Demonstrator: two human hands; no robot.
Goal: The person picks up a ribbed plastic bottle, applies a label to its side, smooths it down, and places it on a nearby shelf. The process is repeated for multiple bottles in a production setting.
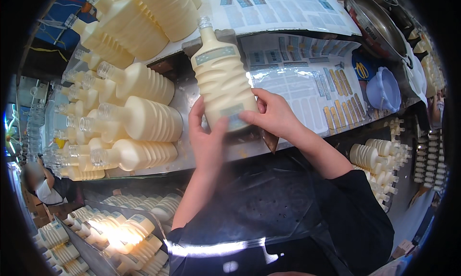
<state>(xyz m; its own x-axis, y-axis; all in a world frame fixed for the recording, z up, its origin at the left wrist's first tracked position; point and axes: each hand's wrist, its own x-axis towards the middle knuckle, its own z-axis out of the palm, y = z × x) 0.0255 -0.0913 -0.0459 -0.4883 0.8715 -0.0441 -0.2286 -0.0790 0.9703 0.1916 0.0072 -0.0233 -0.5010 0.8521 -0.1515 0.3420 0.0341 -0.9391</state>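
Both your hands are closed around the lower part of one cream plastic bottle [225, 84], one on each side. Your left hand [206, 134] wraps the left flank, its thumb near the base; your right hand [277, 115] grips the right edge, with its thumb laid on a bluish, see-through lower label [234, 114] on the flat panel. The bottle is in front of you over the bench [240, 152], its clear, threaded neck pointing away from you. Wavy, slanting ridges are moulded across its middle, and a pale green upper label [216, 54] sits smooth on the shoulder above them. You cannot tell from this view how much of its weight rests on the grey block [192, 46] by its shoulder.

To your left, more bottles [151, 118] lie on their sides, rounded and ribbed like stacked rings. To your right, glossy white backing sheets [300, 91] carry thin blue and gold strips. Beyond them are a smooth, lavender-blue bucket [383, 89] and a round, shiny metal pan [377, 19]. Your dark apron [259, 204] is slick and creased
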